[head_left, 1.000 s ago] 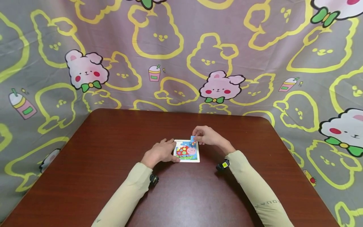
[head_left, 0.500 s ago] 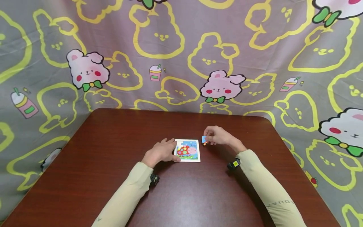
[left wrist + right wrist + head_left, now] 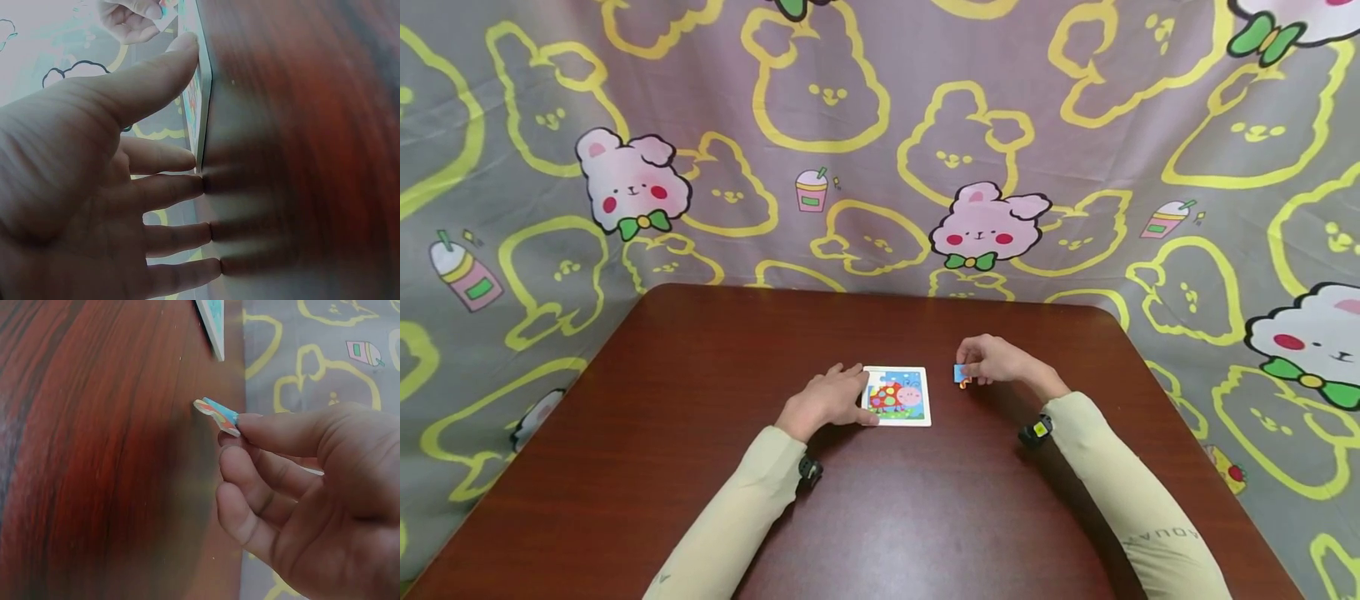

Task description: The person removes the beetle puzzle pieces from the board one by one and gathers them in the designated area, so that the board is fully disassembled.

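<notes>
A small jigsaw puzzle in a white-rimmed tray (image 3: 927, 400) lies on the table, showing a red spotted ladybug on blue and green. Its upper left part shows bare white. My left hand (image 3: 826, 402) rests along the tray's left side, fingers spread and straight, thumb at the near left corner. In the left wrist view the thumb (image 3: 156, 78) lies against the tray's edge. To the right of the tray, my right hand (image 3: 1000, 362) pinches a blue puzzle piece (image 3: 961, 374) between thumb and fingers. The right wrist view shows orange-red and yellow on this puzzle piece (image 3: 219, 414), held tilted above the table.
The dark red-brown wooden table (image 3: 880, 500) has rounded far corners. Behind it and at both sides hangs a grey curtain (image 3: 865, 175) printed with yellow outlines and white bunnies. Black wrist cameras sit at both cuffs.
My right hand has moved to the right with the puzzle piece, from over the tray's upper right corner to beside the tray. My left hand has stayed at the tray.
</notes>
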Demonstrator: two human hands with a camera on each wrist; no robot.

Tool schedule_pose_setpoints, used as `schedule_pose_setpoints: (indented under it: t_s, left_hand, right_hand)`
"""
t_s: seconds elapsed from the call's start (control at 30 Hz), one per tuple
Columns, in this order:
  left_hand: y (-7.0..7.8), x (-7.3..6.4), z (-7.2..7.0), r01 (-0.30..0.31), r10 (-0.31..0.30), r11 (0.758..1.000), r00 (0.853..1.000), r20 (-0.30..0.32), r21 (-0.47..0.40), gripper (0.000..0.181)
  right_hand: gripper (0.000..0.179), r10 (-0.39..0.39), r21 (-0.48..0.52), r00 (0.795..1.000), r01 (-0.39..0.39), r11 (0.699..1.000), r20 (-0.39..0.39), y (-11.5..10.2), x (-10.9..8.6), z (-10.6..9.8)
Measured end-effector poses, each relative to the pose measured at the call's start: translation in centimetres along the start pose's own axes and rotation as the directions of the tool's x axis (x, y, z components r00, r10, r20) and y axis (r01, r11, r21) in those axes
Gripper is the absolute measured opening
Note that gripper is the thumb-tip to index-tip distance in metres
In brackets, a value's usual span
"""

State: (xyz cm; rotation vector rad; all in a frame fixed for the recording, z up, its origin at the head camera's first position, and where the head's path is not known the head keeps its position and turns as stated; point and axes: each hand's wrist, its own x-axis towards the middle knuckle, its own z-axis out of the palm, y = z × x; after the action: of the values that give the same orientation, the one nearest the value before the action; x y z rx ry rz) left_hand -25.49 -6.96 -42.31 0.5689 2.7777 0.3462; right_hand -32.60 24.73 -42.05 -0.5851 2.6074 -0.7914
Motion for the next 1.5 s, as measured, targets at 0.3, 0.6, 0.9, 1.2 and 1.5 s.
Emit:
schedule_pose_setpoints:
  t_s: [0.3, 0.6, 0.9, 1.2, 1.5]
  left_hand:
    - [0.0, 0.0, -0.1, 0.000, 0.000, 1.000, 1.000, -0.001, 0.002, 0.083]
    - [-0.1, 0.0, 0.0, 0.005, -0.005, 1.000, 1.000, 0.007, 0.009, 0.083]
    - [-0.2, 0.1, -0.1, 0.006, -0.006, 1.000, 1.000, 0.006, 0.017, 0.083]
    - [0.0, 0.1, -0.4, -0.003, 0.003, 1.000, 1.000, 0.004, 0.015, 0.083]
    - [-0.1, 0.1, -0.4, -0.004, 0.004, 1.000, 1.000, 0.000, 0.010, 0.082]
  right_hand:
    - [0.005, 0.006, -0.073, 1.000, -0.004, 0.997, 0.023, 0.3, -0.1, -0.3]
    - [0.009, 0.034, -0.098, 0.999, -0.030, 0.995, 0.036, 0.3, 0.1, -0.2]
    - [0.012, 0.033, -0.123, 0.999, -0.028, 0.992, 0.040, 0.4, 0.2, -0.1]
    - [0.014, -0.033, -0.183, 0.999, 0.027, 0.983, -0.028, -0.1, 0.2, 0.0]
    - [0.012, -0.072, -0.129, 0.995, 0.062, 0.990, -0.074, -1.8, 0.7, 0.4]
